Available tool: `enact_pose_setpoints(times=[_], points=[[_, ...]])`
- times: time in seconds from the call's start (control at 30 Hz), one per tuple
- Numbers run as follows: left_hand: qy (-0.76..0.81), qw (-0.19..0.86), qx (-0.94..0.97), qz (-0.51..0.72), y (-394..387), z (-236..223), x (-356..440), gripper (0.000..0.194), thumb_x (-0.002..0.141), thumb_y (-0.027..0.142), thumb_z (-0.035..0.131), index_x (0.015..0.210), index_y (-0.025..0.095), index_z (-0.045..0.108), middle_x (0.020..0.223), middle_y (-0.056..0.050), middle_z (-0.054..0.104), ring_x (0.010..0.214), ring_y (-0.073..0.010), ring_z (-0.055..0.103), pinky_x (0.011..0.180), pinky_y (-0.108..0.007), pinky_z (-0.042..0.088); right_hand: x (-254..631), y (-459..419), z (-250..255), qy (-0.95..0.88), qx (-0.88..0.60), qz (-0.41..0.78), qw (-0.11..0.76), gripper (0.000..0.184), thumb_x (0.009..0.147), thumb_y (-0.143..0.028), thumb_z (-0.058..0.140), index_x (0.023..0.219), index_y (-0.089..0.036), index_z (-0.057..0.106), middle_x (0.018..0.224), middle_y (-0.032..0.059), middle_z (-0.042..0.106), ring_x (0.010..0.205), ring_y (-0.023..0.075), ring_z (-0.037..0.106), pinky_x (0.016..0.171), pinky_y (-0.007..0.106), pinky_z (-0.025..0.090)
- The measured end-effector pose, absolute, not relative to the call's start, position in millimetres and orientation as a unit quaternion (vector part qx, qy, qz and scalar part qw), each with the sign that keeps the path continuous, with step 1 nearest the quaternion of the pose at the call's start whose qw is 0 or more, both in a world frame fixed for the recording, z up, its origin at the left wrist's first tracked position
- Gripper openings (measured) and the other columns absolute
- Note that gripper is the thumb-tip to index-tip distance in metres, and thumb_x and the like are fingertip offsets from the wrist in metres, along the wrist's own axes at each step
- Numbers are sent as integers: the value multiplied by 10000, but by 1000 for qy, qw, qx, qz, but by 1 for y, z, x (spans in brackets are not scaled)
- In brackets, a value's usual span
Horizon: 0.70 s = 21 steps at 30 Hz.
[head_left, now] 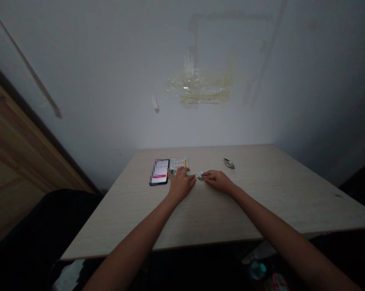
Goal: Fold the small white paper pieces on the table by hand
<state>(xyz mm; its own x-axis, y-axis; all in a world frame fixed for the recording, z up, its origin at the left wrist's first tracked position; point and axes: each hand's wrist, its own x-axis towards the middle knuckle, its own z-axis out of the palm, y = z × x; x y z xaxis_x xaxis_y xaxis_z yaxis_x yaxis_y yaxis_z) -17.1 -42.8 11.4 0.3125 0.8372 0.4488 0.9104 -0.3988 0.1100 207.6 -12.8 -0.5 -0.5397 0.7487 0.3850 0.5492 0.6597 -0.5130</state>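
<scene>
A small piece of paper (200, 176) with blue, green and yellow print lies near the middle of the table. My right hand (217, 180) pinches its right side between thumb and fingers. My left hand (180, 184) rests with spread fingers at the lower edge of a printed sheet (179, 162), covering part of it. The tip of its thumb side reaches the left edge of the small paper. Just left of that hand lies a phone (160, 173) with its screen lit, partly blurred out.
A small folded, dark-patterned paper piece (229, 163) lies at the back right of the pale wooden table (124, 218). Behind stands a wall (109, 101) with old tape on it. A dark chair-like shape (43, 226) is at the left. Beneath the front edge, a bottle (257, 268) shows dimly.
</scene>
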Motion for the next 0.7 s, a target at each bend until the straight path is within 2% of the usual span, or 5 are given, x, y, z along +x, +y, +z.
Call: enact_pose_setpoints(times=[0.2,0.33,0.5,0.7], points=[[-502,48,-835,-219,-41,11,-18,275,925,394,563,1168,363,689,1354,-40,607,1336,-313,422,1116,-747,-22,212,-7,-7,-847,-374,205,316,235,916,-297,559,1020,-275,769,1163,39,725,1103,209,662,1017,395,480],[-485,-14,-850,-205,-39,11,-17,268,945,396,539,1163,345,685,1244,-21,691,1293,-281,479,1096,-759,-64,211,-6,-8,-842,-372,216,326,230,868,-238,594,1015,-252,770,1140,47,732,1073,201,672,1007,378,489],[-489,-25,-847,-205,-41,14,-15,256,926,417,569,1129,337,703,1227,-24,704,1280,-281,485,1090,-750,-83,212,-6,-7,-828,-405,152,355,237,826,-159,622,995,-236,770,1067,69,733,1009,207,666,966,391,499],[-495,-33,-841,-217,-40,16,-14,187,879,388,643,1035,338,733,1186,-11,714,1240,-262,513,1110,-729,-48,213,0,-11,-855,-384,88,336,138,852,-227,665,927,-242,779,948,72,738,934,213,651,888,381,501]])
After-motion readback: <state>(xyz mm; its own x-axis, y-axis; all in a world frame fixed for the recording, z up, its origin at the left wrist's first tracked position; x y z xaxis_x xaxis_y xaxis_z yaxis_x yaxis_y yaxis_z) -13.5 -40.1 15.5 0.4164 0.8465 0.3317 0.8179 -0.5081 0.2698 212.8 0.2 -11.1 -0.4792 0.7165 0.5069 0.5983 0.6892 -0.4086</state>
